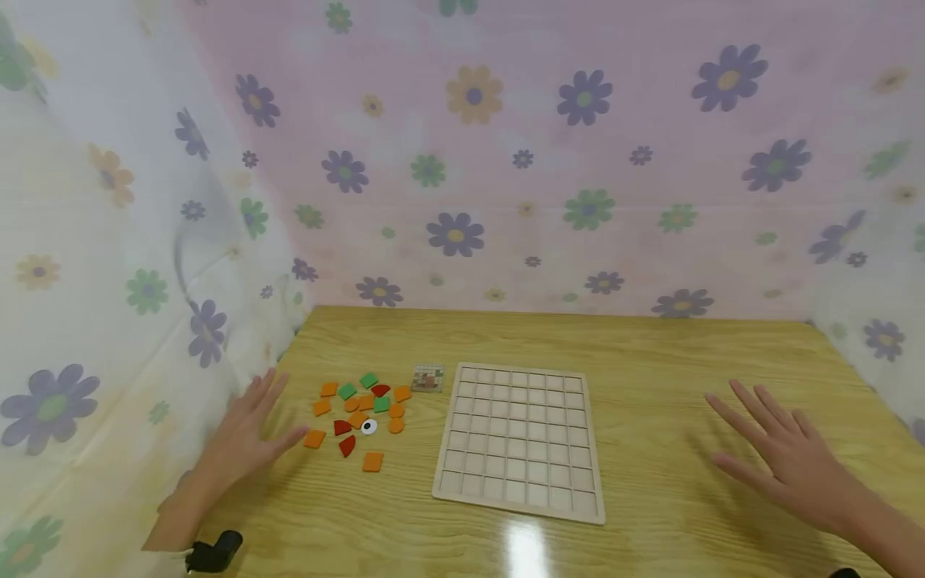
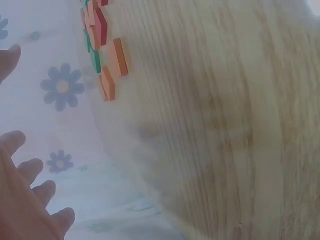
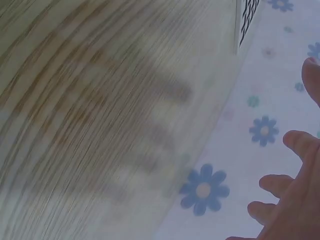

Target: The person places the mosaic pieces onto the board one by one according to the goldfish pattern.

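Note:
My left hand (image 1: 246, 437) hovers at the table's left side with fingers spread, holding nothing. Just right of it lie several loose flat pieces: orange squares (image 1: 372, 461), orange rounded pieces (image 1: 396, 425), green pieces (image 1: 348, 391), red wedges (image 1: 348, 446) and a white disc with a black dot (image 1: 369, 427) like an eye. My right hand (image 1: 784, 461) is held over the right part of the table, fingers apart and nothing in it. Between the hands lies a pale wooden grid board (image 1: 516, 441), its squared cells bare. The left wrist view shows orange pieces (image 2: 119, 57) beyond the fingers.
A small card (image 1: 428, 378) with a gridded coloured picture lies by the board's upper left corner. The wood-grain table (image 1: 650, 385) is bounded by flower-patterned cloth (image 1: 506, 160) at the back and both sides. A black strap device (image 1: 214, 551) sits at the left wrist.

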### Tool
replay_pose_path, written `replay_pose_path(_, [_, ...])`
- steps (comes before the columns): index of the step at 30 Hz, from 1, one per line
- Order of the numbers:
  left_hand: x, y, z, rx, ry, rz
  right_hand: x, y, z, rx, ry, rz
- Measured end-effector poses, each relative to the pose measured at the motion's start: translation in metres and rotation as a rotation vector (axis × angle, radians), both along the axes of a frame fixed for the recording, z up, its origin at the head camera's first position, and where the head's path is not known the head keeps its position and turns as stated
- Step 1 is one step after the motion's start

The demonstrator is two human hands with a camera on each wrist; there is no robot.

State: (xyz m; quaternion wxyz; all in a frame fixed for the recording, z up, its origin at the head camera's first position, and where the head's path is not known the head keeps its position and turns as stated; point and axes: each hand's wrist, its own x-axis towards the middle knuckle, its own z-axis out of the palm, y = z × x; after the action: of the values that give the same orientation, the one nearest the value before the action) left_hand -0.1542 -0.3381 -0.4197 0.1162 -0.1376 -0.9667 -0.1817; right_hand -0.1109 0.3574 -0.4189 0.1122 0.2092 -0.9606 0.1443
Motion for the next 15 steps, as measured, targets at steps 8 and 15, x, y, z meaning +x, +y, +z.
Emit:
replay_pose_path(8, [0.007,0.006,-0.004,0.072,-0.063,0.020,-0.001,-0.039,-0.005,-0.073,-0.028,0.132])
replay_pose_path(15, [0.008,0.016,-0.007,0.077,-0.115,0.022,-0.013,-0.067,-0.018,-0.108,-0.031,0.193])
